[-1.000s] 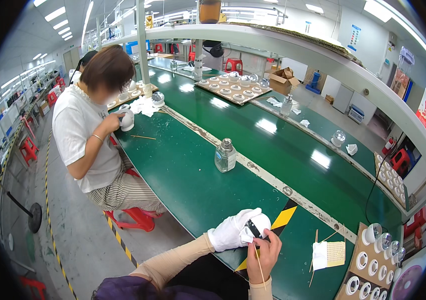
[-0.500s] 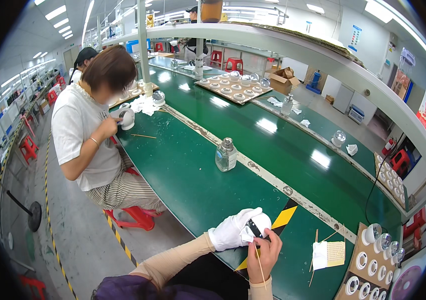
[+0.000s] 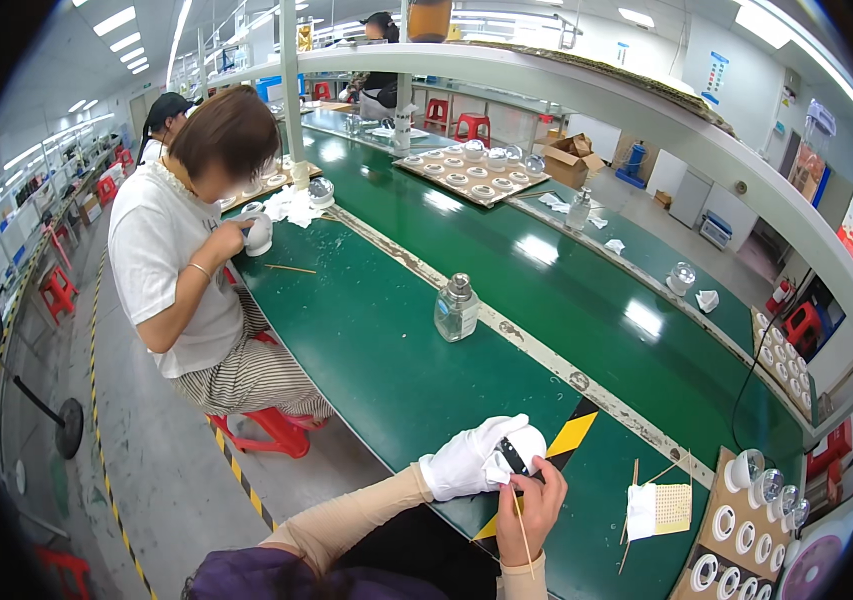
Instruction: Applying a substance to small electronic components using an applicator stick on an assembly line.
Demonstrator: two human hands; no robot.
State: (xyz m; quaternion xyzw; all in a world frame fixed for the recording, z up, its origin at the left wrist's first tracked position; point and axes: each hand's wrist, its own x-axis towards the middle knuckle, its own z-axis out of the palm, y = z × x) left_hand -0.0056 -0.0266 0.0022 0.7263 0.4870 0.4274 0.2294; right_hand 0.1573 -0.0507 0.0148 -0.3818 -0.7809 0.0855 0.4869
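Left hand (image 3: 459, 466), gloved, curled round white ball (image 3: 529, 441) above table (image 3: 387, 370), near its close edge. Right hand (image 3: 544, 503), bare, fingers bent, pinched thin stick (image 3: 523, 530); fingertip touched ball.

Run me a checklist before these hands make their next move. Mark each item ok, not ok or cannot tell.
1. White round part held in the gloved left hand: ok.
2. Wooden stick held in the right hand: ok.
3. Both hands gloved: not ok; the right hand is bare.
4. Stick's tip touching the part: cannot tell; too small to make out near the white wad.
5. Clear bottle upright on the green table: ok.
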